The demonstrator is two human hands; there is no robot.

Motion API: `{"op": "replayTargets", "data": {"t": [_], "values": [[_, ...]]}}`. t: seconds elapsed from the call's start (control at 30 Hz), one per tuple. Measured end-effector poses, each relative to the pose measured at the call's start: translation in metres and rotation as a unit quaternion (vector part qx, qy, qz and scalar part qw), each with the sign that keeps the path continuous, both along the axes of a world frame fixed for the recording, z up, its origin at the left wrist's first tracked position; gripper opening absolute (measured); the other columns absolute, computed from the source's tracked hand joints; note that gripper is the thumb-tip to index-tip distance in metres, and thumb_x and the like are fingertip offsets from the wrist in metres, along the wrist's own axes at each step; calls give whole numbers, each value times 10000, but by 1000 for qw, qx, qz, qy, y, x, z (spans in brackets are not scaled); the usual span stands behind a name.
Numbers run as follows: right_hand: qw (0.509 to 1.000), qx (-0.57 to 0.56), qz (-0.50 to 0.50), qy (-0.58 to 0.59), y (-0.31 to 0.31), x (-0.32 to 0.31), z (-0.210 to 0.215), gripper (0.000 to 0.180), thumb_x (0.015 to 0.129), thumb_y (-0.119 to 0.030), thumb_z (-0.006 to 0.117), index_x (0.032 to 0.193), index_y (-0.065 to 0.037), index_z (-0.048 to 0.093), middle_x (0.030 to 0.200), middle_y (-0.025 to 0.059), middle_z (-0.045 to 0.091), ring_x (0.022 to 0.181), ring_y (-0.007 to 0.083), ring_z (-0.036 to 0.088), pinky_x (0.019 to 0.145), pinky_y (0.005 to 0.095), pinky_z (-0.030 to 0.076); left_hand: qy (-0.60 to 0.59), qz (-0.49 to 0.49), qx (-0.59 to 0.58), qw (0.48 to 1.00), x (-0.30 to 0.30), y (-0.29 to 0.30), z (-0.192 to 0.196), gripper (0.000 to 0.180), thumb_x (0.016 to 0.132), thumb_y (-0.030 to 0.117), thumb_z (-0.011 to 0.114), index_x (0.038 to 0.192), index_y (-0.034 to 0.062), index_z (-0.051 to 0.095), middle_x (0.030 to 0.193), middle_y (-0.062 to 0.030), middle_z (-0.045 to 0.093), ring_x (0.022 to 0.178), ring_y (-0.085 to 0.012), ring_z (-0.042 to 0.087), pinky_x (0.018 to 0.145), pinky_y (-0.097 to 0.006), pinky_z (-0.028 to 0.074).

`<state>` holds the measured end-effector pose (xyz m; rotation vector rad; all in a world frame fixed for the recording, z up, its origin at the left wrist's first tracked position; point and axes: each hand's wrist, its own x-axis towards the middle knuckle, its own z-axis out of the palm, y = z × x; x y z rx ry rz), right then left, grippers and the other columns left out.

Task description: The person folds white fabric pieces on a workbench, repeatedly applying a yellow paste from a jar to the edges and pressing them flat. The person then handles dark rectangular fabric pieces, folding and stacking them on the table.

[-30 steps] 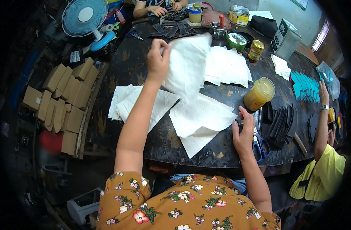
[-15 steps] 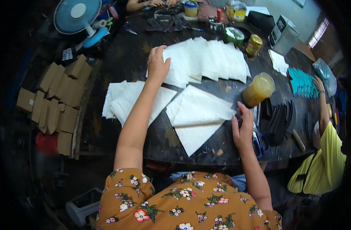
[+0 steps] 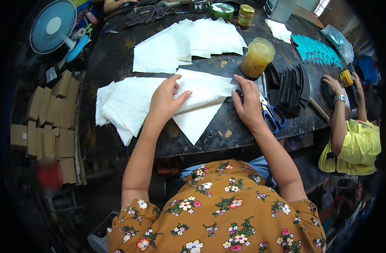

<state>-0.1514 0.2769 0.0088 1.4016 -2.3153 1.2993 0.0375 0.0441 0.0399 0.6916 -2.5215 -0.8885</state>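
Note:
A folded white cloth-like sheet (image 3: pixel 201 90) lies on the dark table in front of me, one corner pointing towards the near edge. My left hand (image 3: pixel 165 99) rests at its left side, thumb stretched out over the fold and fingers slightly curled. At the right corner is my right hand (image 3: pixel 247 103), its thumb and forefinger apart on either side of the tip; how firmly they touch it I cannot tell. Left of this sheet lies a loose pile of white sheets (image 3: pixel 131 99), partly behind my left hand. Farther back, more white sheets (image 3: pixel 193 42) overlap in a row.
A jar of yellowish stuff (image 3: pixel 257 59) stands beyond my right hand. Blue-handled scissors (image 3: pixel 272 116), black strips (image 3: pixel 292 90) and teal cut pieces (image 3: pixel 315 51) lie to the right. A co-worker in yellow (image 3: pixel 357 143) holds a small yellow container (image 3: pixel 346 78). Cardboard boxes (image 3: pixel 53 109) and a fan (image 3: pixel 53 27) are left.
My left hand has left the far row and come nearer, onto the left side of the folded sheet. My right hand stays by the sheet's right corner. The whole view has shifted.

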Motion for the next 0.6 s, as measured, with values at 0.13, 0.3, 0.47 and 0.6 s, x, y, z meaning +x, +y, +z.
{"op": "replayTargets", "data": {"t": [0.13, 0.3, 0.47, 0.6], "values": [[1000, 10, 4, 3, 3, 1, 1, 511, 961, -80, 734, 1457, -34, 621, 1291, 213, 657, 1212, 415, 613, 1081, 500, 479, 45, 10, -32, 998, 6, 13, -19, 651, 941, 354, 851, 1433, -19, 647, 1124, -187, 727, 1014, -330, 708, 910, -439, 577], [1000, 8, 20, 12, 7, 2, 0, 513, 966, -61, 720, 1467, -39, 613, 1258, 203, 657, 1183, 386, 622, 1068, 478, 489, 93, 12, -123, 988, 7, 27, -39, 575, 982, 320, 803, 1446, 26, 635, 1159, -170, 722, 1097, -356, 657, 998, -477, 518], [999, -15, 45, 6, 8, 0, -1, 518, 977, -31, 699, 1485, -41, 600, 1219, 177, 649, 1143, 329, 636, 1054, 436, 508, 115, 19, -90, 989, 5, 26, -42, 506, 1018, 271, 760, 1442, 25, 633, 1133, -154, 729, 1072, -350, 658, 985, -471, 518], [998, -11, 58, -20, 9, 0, -2, 510, 987, -20, 693, 1487, -30, 594, 1221, 176, 641, 1143, 315, 638, 1060, 424, 506, 127, 26, -66, 989, 7, 29, -41, 492, 1031, 256, 743, 1447, 19, 628, 1129, -151, 734, 1037, -339, 675, 972, -461, 529]]}}
